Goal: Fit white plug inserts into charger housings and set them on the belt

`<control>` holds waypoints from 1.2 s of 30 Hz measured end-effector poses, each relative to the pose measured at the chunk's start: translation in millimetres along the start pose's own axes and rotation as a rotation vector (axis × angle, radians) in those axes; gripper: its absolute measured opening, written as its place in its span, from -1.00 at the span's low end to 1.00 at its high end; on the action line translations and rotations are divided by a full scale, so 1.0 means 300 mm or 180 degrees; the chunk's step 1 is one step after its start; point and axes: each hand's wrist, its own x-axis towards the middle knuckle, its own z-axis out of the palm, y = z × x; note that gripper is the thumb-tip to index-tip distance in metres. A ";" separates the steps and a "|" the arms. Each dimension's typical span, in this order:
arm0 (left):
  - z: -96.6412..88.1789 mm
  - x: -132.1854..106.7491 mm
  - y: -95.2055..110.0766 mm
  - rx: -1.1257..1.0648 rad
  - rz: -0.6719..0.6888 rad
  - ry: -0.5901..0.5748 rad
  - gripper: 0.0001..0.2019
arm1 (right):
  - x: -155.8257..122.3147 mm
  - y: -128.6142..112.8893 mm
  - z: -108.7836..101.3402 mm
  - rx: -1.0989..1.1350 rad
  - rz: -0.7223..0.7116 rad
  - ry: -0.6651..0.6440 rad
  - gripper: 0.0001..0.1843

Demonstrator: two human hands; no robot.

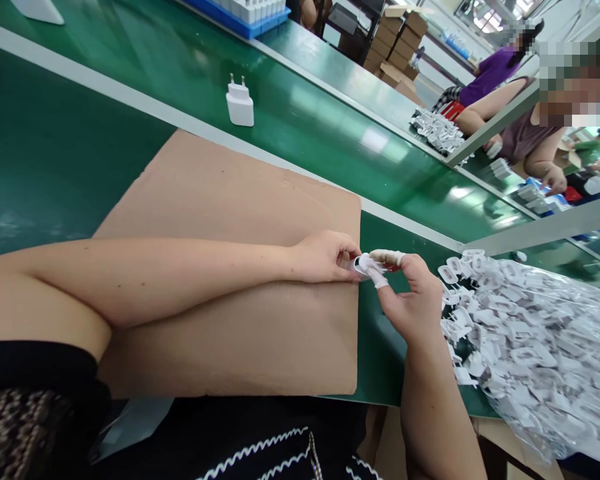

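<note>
Both left hand and right hand pinched white pieces, seemingly a case and a cap, at the cardboard's right edge; heaped parts crowded the right hand, a charger stood past the rail.

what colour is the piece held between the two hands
The piece is white, best seen in the head view.

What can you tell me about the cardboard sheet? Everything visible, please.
The cardboard sheet looks brown and plain, with a few small dark specks, rounded right-hand corners and a slanted left edge. It lies flat on the green bench, its far edge running along a pale strip. The left forearm crosses above it, and the left hand is near its right edge; whether either touches it isn't clear.
</note>
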 end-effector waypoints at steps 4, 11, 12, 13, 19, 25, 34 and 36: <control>0.001 0.000 -0.006 0.0049 0.0038 0.0057 -0.69 | 0.013 0.020 0.018 -0.0248 -0.0193 -0.0135 -0.71; -0.002 0.002 -0.006 0.0062 0.0060 0.0004 -0.69 | 0.007 0.009 0.021 -0.0370 -0.0451 0.0277 -0.70; -0.002 0.003 -0.005 0.0069 0.0058 0.0002 -0.69 | 0.007 0.009 0.021 -0.0362 -0.0443 0.0260 -0.70; -0.003 0.003 -0.005 0.0072 0.0057 0.0001 -0.70 | 0.007 0.010 0.023 -0.0352 -0.0423 0.0221 -0.70; -0.001 0.004 -0.003 0.0107 0.0049 0.0052 -0.70 | 0.008 0.022 0.038 -0.0358 -0.0404 0.0118 -0.71; 0.000 0.001 -0.009 0.0028 0.0013 0.0013 -0.68 | 0.005 0.021 0.046 -0.0599 -0.0404 0.0141 -0.73; 0.015 -0.002 0.019 0.0368 -0.0020 -0.0004 -0.58 | -0.020 0.055 0.054 -0.0447 -0.0065 0.0310 -0.73; 0.008 0.014 0.019 0.0613 0.0162 -0.0182 -0.55 | -0.022 0.112 0.049 -0.0230 0.0202 0.0295 -0.63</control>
